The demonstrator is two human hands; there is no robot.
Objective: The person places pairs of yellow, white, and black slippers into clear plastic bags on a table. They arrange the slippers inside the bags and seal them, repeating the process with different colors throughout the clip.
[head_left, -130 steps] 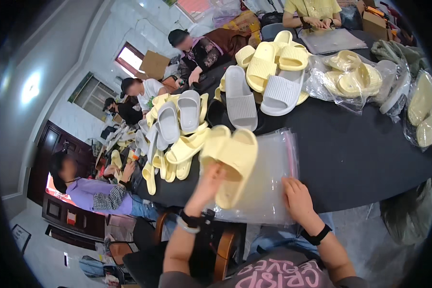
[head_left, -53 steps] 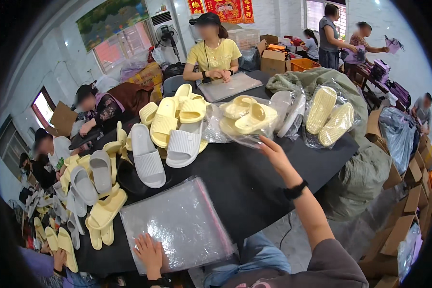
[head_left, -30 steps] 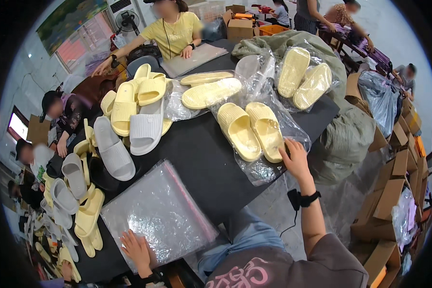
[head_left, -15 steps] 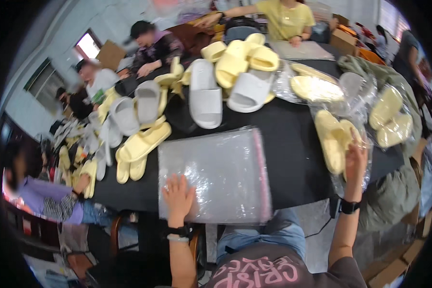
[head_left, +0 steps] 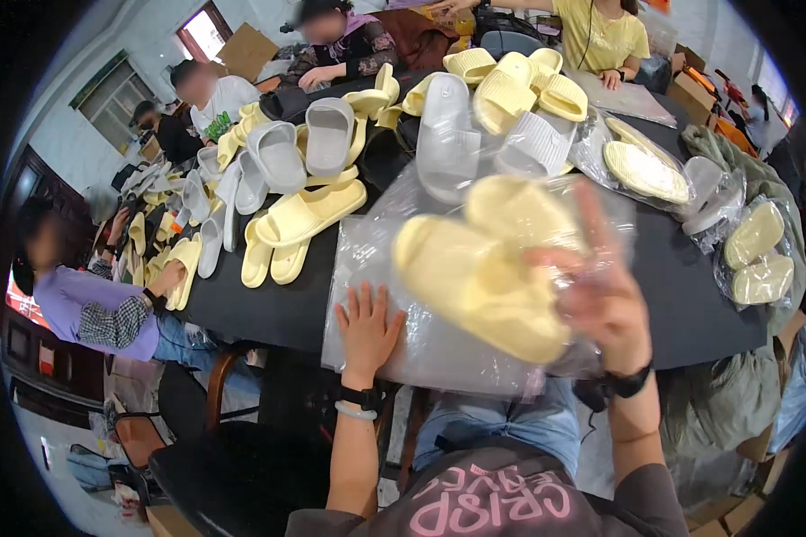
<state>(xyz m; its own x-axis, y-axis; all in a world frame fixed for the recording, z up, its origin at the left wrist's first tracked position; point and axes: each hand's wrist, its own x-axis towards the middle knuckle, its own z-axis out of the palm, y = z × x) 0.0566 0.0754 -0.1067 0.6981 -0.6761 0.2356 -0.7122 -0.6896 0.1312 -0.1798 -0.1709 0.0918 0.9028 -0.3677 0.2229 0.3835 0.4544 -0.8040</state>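
Note:
My right hand [head_left: 607, 309] grips a pair of yellow slippers [head_left: 470, 282] in a clear plastic bag, raised over the middle of the table. Its index finger sticks up while other fingers close on the bag near one end of the pair; blur softens them. Flat under the slippers lies a stack of clear plastic bags [head_left: 354, 255], partly hidden by them. With fingers spread, my left hand [head_left: 367, 331] rests on the stack's left part and holds nothing.
Loose yellow slippers [head_left: 309, 215] and grey slippers [head_left: 329, 139] crowd the left and far side of the black table [head_left: 698, 327]. Bagged pairs [head_left: 757, 255] lie at the right. A person in purple [head_left: 90, 291] sits at the left, handling slippers; others work across the table.
My right hand has lifted the bagged yellow slippers from the table's right side and carried them left over the bag stack. My left hand still lies on the stack. The view has shifted.

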